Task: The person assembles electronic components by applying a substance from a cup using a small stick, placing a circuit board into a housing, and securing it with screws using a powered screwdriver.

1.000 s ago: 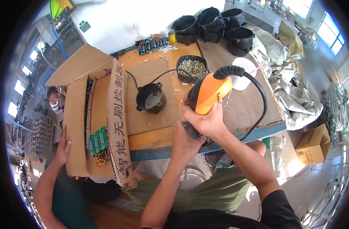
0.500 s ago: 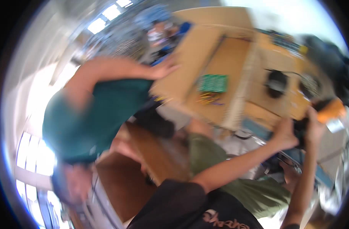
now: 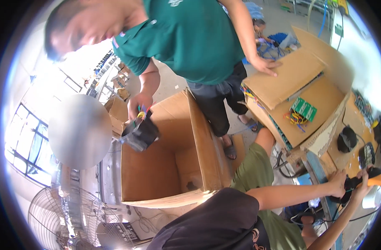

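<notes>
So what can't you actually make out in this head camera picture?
- The orange and black power tool: its working end is hidden by the left hand and right hand, close to the picture's right rim.
- The open brown cardboard box: its floor is partly hidden by its own near wall.
- The dark bundle with coloured wires in another person's hand: too small to identify.

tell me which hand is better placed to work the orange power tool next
Right, probably. The right hand is wrapped around the orange power tool at its grip, while the left hand only steadies its black front end, at the edge of the workbench.
</notes>
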`<act>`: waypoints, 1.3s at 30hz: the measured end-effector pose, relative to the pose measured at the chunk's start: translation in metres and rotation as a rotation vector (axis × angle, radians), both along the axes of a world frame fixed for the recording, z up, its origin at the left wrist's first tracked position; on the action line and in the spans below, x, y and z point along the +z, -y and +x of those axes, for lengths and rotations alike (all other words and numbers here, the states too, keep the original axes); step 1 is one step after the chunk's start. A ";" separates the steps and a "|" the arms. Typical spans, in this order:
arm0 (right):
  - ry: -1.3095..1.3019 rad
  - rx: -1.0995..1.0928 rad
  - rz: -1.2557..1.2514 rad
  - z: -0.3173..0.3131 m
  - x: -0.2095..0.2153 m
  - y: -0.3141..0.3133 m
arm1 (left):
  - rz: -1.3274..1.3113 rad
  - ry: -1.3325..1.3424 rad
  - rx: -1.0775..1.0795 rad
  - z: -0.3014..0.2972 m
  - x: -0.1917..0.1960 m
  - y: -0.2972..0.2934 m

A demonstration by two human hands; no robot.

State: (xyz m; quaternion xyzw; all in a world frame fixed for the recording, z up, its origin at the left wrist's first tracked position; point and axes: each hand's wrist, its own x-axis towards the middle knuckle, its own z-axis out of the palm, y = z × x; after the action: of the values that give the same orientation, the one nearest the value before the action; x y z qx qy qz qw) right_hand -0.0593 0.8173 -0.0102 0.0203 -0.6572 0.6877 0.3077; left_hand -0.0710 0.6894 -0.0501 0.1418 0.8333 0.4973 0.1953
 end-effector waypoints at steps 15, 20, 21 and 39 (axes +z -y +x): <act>-0.275 -0.250 -0.118 0.067 0.068 0.028 | 0.219 0.080 -0.071 -0.003 0.014 0.045; -0.512 -0.199 -0.217 0.134 0.068 0.061 | 0.973 0.877 0.327 0.042 -0.014 0.132; -0.505 -0.218 -0.231 0.136 0.065 0.070 | 0.936 0.969 0.317 0.050 -0.022 0.138; -0.239 -0.279 -0.461 0.142 0.040 0.099 | 0.791 1.241 -0.017 0.066 -0.021 0.126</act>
State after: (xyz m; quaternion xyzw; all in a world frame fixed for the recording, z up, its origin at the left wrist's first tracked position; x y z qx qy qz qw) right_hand 0.0830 0.7186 0.0303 -0.0597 -0.4391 0.7627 0.4712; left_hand -0.0048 0.5639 -0.0707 -0.0995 0.3266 0.7480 0.5691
